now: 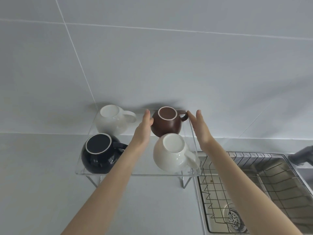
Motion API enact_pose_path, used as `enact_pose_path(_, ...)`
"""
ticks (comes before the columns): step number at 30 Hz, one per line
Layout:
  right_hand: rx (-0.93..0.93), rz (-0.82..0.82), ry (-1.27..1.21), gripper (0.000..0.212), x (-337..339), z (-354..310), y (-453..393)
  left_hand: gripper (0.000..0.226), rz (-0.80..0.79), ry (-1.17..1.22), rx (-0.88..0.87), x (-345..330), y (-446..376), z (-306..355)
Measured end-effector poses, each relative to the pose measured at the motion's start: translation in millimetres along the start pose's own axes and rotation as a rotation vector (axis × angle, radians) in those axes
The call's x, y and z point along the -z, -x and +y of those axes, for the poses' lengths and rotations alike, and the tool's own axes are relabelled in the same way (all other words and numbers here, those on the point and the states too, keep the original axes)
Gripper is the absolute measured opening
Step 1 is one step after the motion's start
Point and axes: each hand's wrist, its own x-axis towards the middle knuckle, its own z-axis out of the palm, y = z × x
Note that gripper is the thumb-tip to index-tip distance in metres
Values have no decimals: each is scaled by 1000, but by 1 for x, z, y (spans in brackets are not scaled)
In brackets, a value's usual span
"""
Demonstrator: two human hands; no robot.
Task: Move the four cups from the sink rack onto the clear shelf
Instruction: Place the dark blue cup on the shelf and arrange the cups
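Several cups stand upside down on the clear shelf (135,174). A light grey cup (111,122) is at the back left, a brown cup (166,122) at the back right, a dark navy cup (99,152) at the front left and a white cup (171,152) at the front right. My left hand (144,128) is flat with fingers straight, its thumb touching the brown cup's left side. My right hand (200,126) is open, fingertips right by the brown cup's handle. Neither hand grips anything.
The wire sink rack (237,184) sits in the steel sink at the lower right and holds no cups; a drain (234,219) shows beneath it. A grey faucet (300,156) reaches in from the right edge. A tiled wall stands behind the shelf.
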Motion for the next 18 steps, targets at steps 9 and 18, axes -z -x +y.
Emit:
enact_pose_path(9,87,-34,-13,61,-1,13,12,63,-19,103,-35,-1,6,12)
enact_pose_path(18,95,-33,-59,59,-4,21,20,60,-25,103,-50,-1,4,11)
